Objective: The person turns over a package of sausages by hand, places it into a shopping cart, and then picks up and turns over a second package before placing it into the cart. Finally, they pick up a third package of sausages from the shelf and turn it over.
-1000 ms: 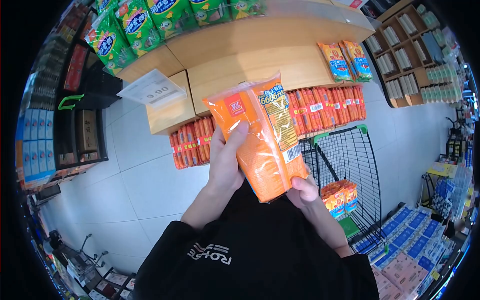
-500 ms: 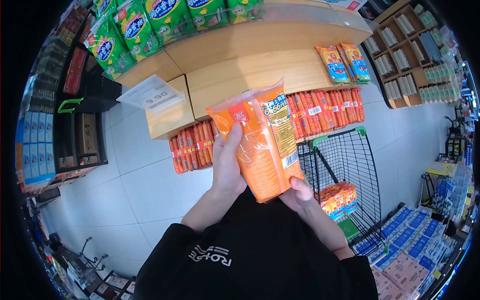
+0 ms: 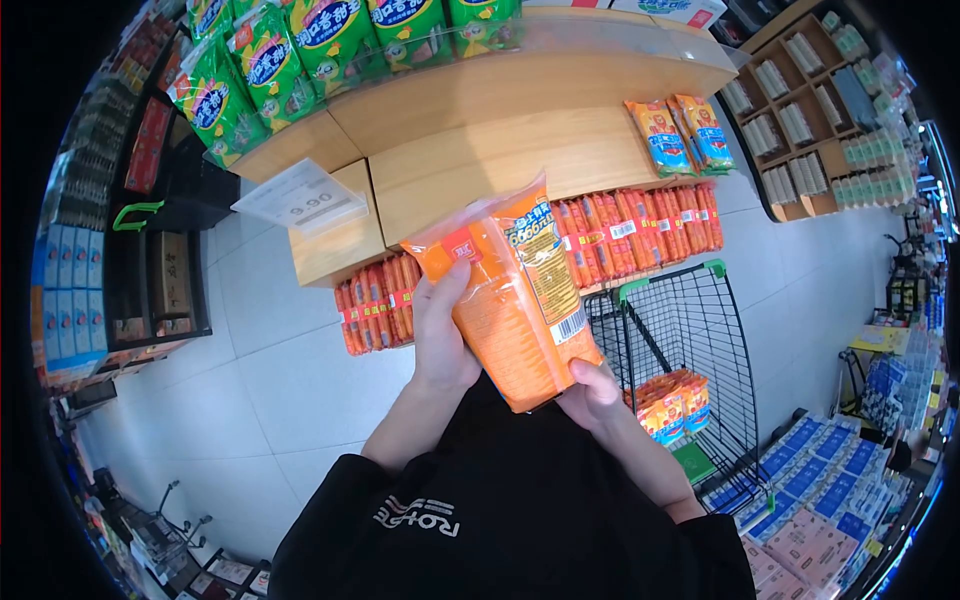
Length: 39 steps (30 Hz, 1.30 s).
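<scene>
Both hands hold an orange plastic snack bag (image 3: 505, 310) in front of my chest, with its printed back and barcode facing me. My left hand (image 3: 443, 325) grips its left side, thumb lying across the front near the red logo. Around the lower right corner closes my right hand (image 3: 592, 390), thumb on the front; its other fingers are hidden behind the bag. Beyond the bag, rows of red-orange sausage packs (image 3: 640, 228) line the lower shelf. Two orange-and-blue bags (image 3: 657, 138) stand on the wooden shelf (image 3: 480, 150) at right.
A black wire shopping cart (image 3: 690, 330) with green corners stands to my right, holding several orange-and-blue bags (image 3: 672, 405). Green snack bags (image 3: 330, 45) fill the upper shelf. A price sign (image 3: 300, 197) juts out at left. Stacked blue-and-white packs (image 3: 820, 470) lie at lower right.
The bag and both hands have shifted slightly left and down in view, and the bag is tilted a little more. My grip stays the same.
</scene>
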Motion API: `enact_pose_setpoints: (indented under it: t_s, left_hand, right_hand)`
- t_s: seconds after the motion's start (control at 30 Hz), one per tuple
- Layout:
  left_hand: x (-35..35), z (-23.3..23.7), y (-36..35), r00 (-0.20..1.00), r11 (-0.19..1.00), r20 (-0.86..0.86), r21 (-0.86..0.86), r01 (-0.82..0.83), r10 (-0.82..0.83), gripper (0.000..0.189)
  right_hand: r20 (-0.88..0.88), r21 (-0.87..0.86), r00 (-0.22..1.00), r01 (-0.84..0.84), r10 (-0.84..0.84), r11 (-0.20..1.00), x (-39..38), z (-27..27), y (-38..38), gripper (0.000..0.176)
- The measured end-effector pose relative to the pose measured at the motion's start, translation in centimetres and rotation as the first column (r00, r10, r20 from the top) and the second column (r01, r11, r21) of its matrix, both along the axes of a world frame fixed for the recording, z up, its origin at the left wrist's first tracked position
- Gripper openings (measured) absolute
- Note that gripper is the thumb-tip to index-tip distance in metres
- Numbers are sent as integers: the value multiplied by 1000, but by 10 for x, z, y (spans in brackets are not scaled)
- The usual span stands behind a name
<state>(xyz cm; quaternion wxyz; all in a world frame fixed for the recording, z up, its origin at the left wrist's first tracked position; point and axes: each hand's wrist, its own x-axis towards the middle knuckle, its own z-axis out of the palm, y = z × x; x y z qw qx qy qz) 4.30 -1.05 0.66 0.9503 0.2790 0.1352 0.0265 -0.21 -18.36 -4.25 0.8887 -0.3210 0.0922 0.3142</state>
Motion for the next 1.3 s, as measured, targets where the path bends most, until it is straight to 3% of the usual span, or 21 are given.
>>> enact_pose_setpoints:
  t_s: [0.27,0.93,1.3]
  left_hand:
    - [0,5,-3,999,997,-17,77,-27,28,23]
    - [4,6,-9,996,999,-79,-22,29,-30,27]
    - [10,-10,-6,992,993,-58,-3,116,-116,39]
  right_hand:
    - [54,-73,998,22,-18,997,-3,5,-5,76]
    - [87,-73,994,79,-73,994,-7,10,-11,68]
    - [127,-111,969,226,-212,968,-5,18,-13,56]
